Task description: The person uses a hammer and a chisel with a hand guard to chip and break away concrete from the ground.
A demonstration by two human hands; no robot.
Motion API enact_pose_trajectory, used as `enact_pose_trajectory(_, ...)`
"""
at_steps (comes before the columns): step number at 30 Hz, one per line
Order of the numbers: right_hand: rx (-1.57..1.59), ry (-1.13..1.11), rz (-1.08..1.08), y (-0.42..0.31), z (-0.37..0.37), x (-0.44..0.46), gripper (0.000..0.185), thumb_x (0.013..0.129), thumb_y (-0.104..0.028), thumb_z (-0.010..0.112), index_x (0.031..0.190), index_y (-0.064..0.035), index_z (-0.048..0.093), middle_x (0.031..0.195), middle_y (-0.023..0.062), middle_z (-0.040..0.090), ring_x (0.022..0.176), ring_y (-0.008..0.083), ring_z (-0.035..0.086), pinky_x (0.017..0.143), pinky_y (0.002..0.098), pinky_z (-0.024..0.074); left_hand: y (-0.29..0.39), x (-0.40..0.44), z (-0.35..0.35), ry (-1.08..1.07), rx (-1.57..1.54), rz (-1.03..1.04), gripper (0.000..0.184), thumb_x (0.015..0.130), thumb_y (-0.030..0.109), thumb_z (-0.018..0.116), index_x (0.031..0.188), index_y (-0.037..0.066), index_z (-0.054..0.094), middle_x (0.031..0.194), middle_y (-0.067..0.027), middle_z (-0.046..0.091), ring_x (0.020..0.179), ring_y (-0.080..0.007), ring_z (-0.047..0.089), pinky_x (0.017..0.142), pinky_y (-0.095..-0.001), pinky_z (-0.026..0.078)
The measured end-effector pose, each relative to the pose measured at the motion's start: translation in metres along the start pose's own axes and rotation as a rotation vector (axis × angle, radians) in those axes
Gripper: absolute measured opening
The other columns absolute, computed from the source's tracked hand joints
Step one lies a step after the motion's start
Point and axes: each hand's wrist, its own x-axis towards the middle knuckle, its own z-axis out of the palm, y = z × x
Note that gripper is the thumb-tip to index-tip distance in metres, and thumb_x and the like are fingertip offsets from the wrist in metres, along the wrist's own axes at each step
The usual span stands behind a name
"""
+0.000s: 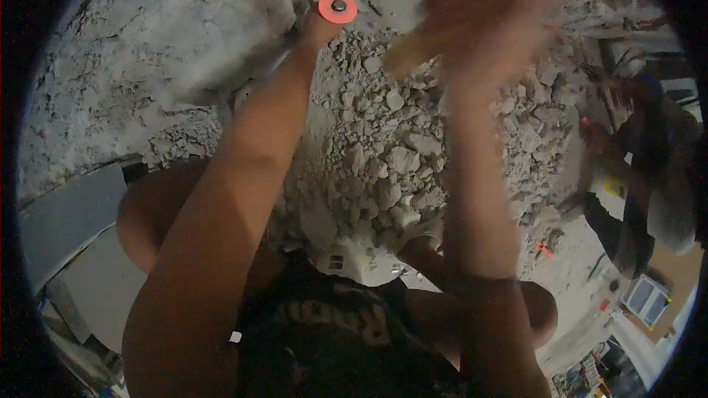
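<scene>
My left hand (321,28) is closed around a chisel with an orange-pink round hand guard (327,16). The chisel's metal striking end (338,6) faces me, and its thin shaft runs up toward the large pale rock or rubble face (169,22). Motion smears my right hand (490,26), raised at the upper right. It appears wrapped around a yellowish tool handle (404,57); the tool's head cannot be made out. Below both hands lies a heap of broken rubble (402,155).
Grey boards (77,214) lean at the lower left beside my knee. Dark items (649,140) crowd the right side, too unclear to name. A clear-lidded plastic case (647,301) rests on brown board at the lower right. A small orange-red object (544,249) lies on the dusty floor.
</scene>
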Motion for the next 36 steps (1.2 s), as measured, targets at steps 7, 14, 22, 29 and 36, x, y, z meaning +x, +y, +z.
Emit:
enact_pose_trajectory(7,0.05,-0.43,0.559,0.059,0.012,-0.051,0.059,0.095,-0.052,0.042,0.081,0.0028,0.057,0.067,0.017,0.058,0.066,0.031,0.059,0.062,0.0419,0.0462,0.002,-0.008,0.005,0.153,-0.119,0.292,0.028,0.083,0.019,0.065,0.108,0.008,0.059,0.106,-0.0112,0.062,0.098,-0.0257,0.061,0.081,-0.0387,0.05)
enact_pose_trajectory(14,0.813,-0.13,-0.046,-0.076,-0.08,0.075,0.041,0.098,-0.044,0.042,0.093,-0.0045,0.051,0.058,0.0018,0.043,0.047,0.0153,0.041,0.049,0.0298,0.0357,0.007,-0.007,-0.006,0.152,-0.094,0.25,0.023,0.08,0.021,0.066,0.098,0.007,0.062,0.093,-0.0132,0.066,0.088,-0.0284,0.064,0.073,-0.04,0.052)
enact_pose_trajectory(22,0.144,-0.489,0.508,0.07,0.038,-0.071,0.057,0.096,-0.045,0.039,0.096,0.0068,0.061,0.083,0.0298,0.061,0.086,0.0452,0.061,0.08,0.0502,0.046,-0.036,0.019,0.021,0.034,-0.662,0.336,0.032,0.075,0.011,0.073,0.104,0.005,0.061,0.1,-0.0091,0.063,0.095,-0.0225,0.06,0.084,-0.0359,0.049)
enact_pose_trajectory(29,0.207,-0.014,0.113,-0.018,-0.041,0.046,0.042,0.096,-0.04,0.045,0.091,0.0003,0.055,0.06,0.012,0.053,0.055,0.0273,0.055,0.05,0.0357,0.043,0.001,0.002,-0.006,0.044,-0.157,0.267,0.035,0.075,0.011,0.072,0.108,0.006,0.06,0.102,-0.0081,0.062,0.096,-0.0216,0.06,0.085,-0.0347,0.049)
enact_pose_trajectory(36,-0.121,0.131,-0.094,0.017,0.012,-0.011,0.044,0.095,-0.041,0.045,0.087,0.0009,0.058,0.065,0.0154,0.058,0.062,0.0315,0.06,0.058,0.0399,0.0464,-0.001,-0.001,-0.012,0.004,-0.055,0.205,0.036,0.077,0.014,0.071,0.111,0.008,0.059,0.102,-0.0082,0.063,0.096,-0.0221,0.06,0.083,-0.0343,0.049)
